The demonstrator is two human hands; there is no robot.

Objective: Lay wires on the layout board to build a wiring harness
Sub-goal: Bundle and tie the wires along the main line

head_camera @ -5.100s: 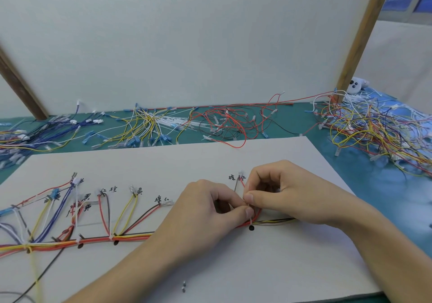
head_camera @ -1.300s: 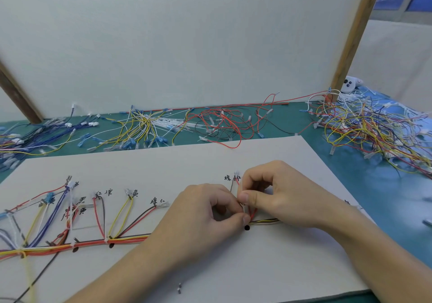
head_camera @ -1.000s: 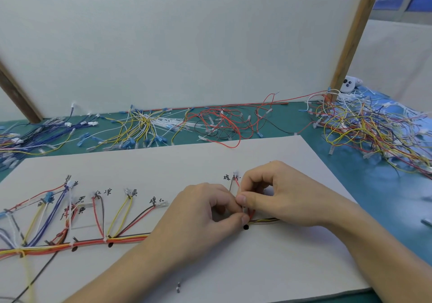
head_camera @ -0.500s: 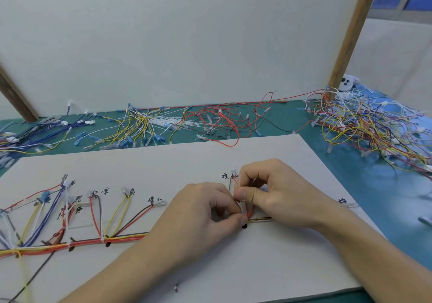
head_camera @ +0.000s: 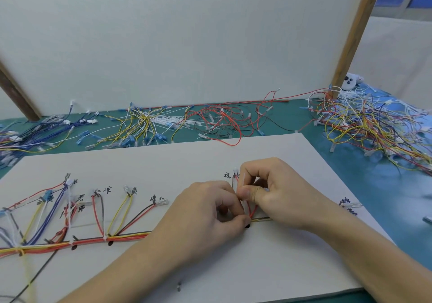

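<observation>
A white layout board [head_camera: 210, 160] with handwritten labels lies before me. A bundled harness trunk [head_camera: 88, 240] of red, yellow and black wires runs along its lower left, with branches fanning up to labelled ends. My left hand [head_camera: 205, 216] pinches the trunk at a black dot, where a red branch [head_camera: 253, 210] turns upward. My right hand [head_camera: 275, 193] pinches a thin white cable tie [head_camera: 243, 181] that stands up beside that branch. The tie's lower part is hidden by my fingers.
Loose wire piles lie on the green mat behind the board: blue [head_camera: 42, 130], yellow with white ties [head_camera: 142, 125], red and black [head_camera: 224, 120], and a big mixed tangle at right [head_camera: 374, 127]. A small metal terminal [head_camera: 179, 286] lies near the board's front edge. A white upright panel [head_camera: 187, 34] stands behind.
Both hands stay at the same junction; my right thumb and finger have worked slightly up the white tie. The view has drifted a little.
</observation>
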